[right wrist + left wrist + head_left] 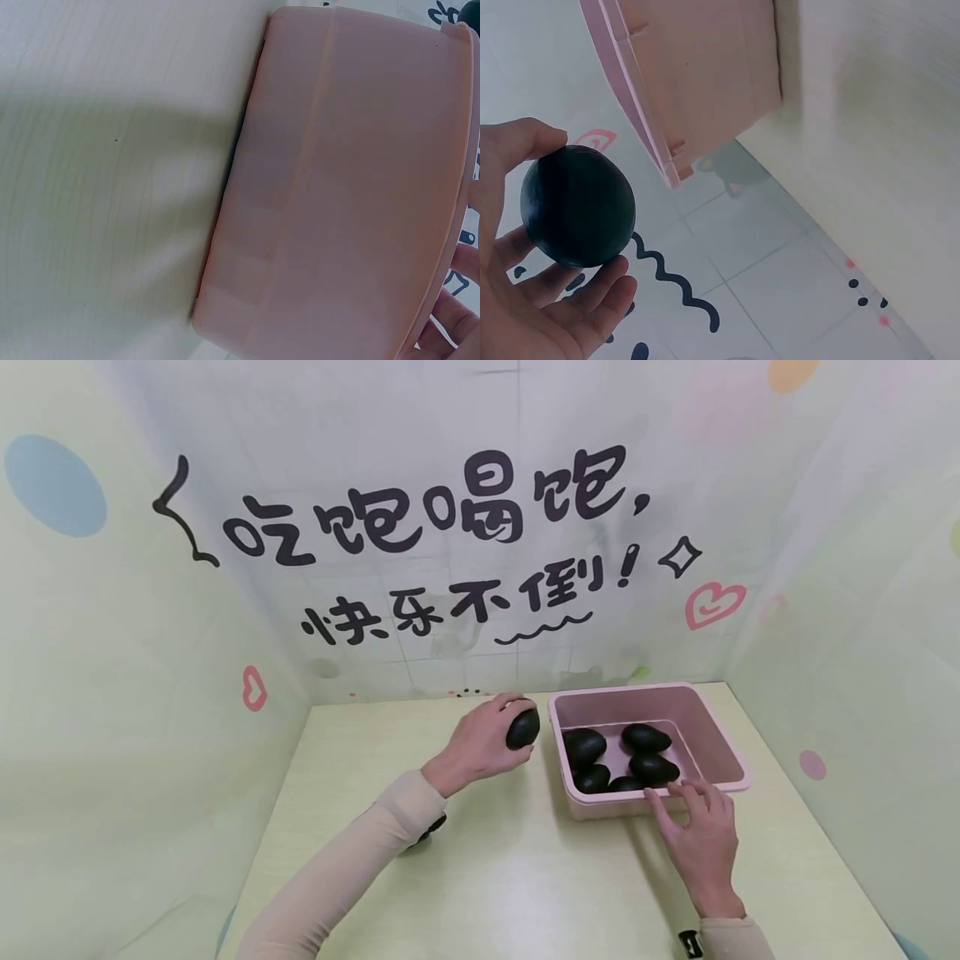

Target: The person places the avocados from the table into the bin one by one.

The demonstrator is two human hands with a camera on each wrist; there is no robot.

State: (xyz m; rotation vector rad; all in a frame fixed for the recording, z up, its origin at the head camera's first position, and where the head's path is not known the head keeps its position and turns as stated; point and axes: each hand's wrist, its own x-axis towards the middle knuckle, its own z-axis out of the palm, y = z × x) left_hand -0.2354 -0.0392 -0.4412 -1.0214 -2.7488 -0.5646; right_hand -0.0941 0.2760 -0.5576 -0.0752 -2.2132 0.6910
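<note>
My left hand [483, 739] grips a dark avocado [522, 729] in the air, left of the pink plastic bin [720, 735]. The left wrist view shows the avocado [577, 206] between thumb and fingers. Several avocados [647, 738] lie inside the bin, mostly toward its left and near sides. My right hand [701, 843] touches the bin's near rim with thumb and fingertips. In the right wrist view its fingers [454, 315] rest at the rim, and none shows against the bin's outer wall [345, 180].
Partly hidden under my left sleeve [360, 852], a dark object [427, 833] lies on the pale wooden table [510, 893]. A printed cloth backdrop [450, 435] encloses the table at the back and both sides. A small black-and-white item [691, 944] shows at my right cuff.
</note>
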